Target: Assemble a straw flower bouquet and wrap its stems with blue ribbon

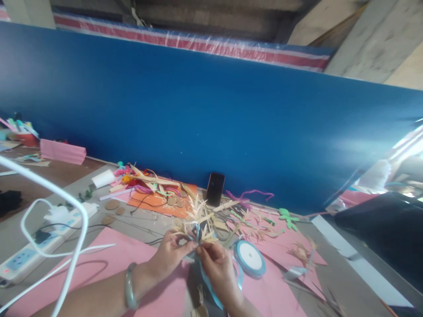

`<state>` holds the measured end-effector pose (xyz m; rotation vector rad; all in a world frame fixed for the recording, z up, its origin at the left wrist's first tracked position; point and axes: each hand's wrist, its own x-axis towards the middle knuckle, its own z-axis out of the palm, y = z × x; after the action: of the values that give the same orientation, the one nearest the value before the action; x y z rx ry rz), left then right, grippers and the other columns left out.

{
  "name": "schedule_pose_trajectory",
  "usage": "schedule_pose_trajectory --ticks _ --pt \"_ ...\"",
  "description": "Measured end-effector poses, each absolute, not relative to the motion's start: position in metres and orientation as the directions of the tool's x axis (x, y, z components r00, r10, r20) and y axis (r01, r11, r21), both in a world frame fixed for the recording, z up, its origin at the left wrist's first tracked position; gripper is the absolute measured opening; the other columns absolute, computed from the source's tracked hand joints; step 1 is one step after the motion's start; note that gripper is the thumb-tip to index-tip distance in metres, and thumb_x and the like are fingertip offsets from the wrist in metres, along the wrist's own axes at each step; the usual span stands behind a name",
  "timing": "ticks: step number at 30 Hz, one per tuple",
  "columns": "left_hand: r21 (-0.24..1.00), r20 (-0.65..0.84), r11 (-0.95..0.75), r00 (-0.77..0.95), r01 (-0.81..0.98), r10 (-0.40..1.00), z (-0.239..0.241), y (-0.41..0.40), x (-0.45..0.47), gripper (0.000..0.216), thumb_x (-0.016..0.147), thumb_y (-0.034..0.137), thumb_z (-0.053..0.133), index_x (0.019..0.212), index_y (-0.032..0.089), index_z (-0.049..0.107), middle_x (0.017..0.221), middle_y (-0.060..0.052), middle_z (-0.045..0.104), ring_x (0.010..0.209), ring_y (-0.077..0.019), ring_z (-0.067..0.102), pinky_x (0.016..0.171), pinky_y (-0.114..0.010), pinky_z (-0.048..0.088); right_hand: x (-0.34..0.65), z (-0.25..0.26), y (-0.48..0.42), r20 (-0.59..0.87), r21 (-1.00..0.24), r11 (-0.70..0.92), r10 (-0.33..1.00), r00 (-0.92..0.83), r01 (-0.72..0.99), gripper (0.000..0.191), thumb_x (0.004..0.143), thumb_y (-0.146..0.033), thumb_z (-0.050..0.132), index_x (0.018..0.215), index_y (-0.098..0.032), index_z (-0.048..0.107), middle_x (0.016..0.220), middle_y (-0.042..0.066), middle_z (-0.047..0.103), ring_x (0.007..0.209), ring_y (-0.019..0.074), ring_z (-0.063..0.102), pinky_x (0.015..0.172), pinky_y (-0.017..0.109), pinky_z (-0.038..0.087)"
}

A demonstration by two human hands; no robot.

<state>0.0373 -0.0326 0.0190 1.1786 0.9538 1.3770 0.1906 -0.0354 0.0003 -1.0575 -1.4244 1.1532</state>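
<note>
Behind the grey work table a long dark blue board is stood up like a wall. Pink paper sheets are spread on the table. A spiky bunch of pale straw strips is held just above the pink paper, near the table's front edge. It is pinched from the left by the left hand, which wears a green bangle. It is pinched from the right by the right hand, whose fingers are closed tight, maybe on a thin blue ribbon too, but that part is blurry. A round roll of blue ribbon is laid just beside the right hand. A black phone is leaned on the board. A white power strip is seen far left.
</note>
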Motion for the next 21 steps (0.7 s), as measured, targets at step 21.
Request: schedule_pose_trajectory --ticks 21 --pt "0.972 0.118 -0.070 0.211 -0.222 0.970 0.009 -0.020 0.028 0.019 0.071 0.013 0.061 0.085 0.015 0.074 0.087 -0.006 0.071 0.085 -0.0204 0.064 0.078 -0.029 0.048 0.192 0.014 -0.035 0.081 -0.997 0.080 0.989 -0.127 -0.013 0.033 0.074 -0.048 0.076 0.079 -0.016 0.068 0.057 -0.003 0.054 0.047 0.0099 0.042 0.046 0.022 0.034"
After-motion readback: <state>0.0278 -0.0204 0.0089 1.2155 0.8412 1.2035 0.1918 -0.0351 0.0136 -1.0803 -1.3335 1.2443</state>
